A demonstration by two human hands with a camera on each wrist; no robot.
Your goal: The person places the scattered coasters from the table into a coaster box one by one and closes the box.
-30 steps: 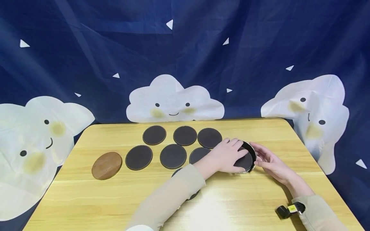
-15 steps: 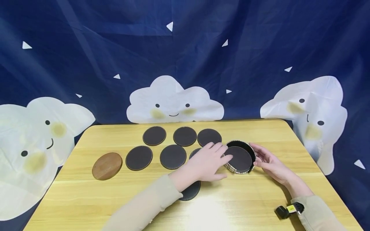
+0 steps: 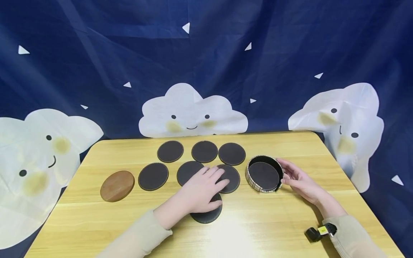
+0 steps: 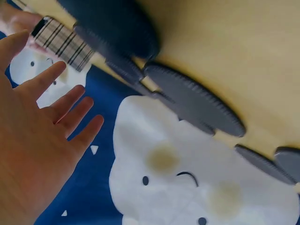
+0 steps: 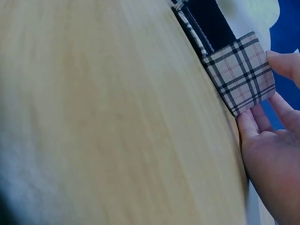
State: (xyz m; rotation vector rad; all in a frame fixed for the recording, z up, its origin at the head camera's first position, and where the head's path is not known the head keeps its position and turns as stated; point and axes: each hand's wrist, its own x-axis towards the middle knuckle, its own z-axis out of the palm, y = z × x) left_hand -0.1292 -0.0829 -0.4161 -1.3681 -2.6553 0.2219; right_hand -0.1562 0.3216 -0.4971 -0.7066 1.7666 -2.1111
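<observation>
My left hand hovers with spread fingers over the dark round coasters in the head view. Partly covered by it are a near coaster and another beside it on the right. In the left wrist view the left palm holds nothing, and its fingers are apart from the coasters. On the right, my right hand grips the outer wall of a plaid round coaster holder, its fingers and thumb curved against the side. A dark disc lies flat inside the holder, whose wall has a gap.
Several more dark coasters lie flat in loose rows toward the table's back edge. A brown wooden disc lies at the left. Behind the wooden table hangs a blue curtain with clouds.
My left hand has drawn away from over the holder, leftward and nearer, to above the middle coasters. The right hand has stayed at the holder.
</observation>
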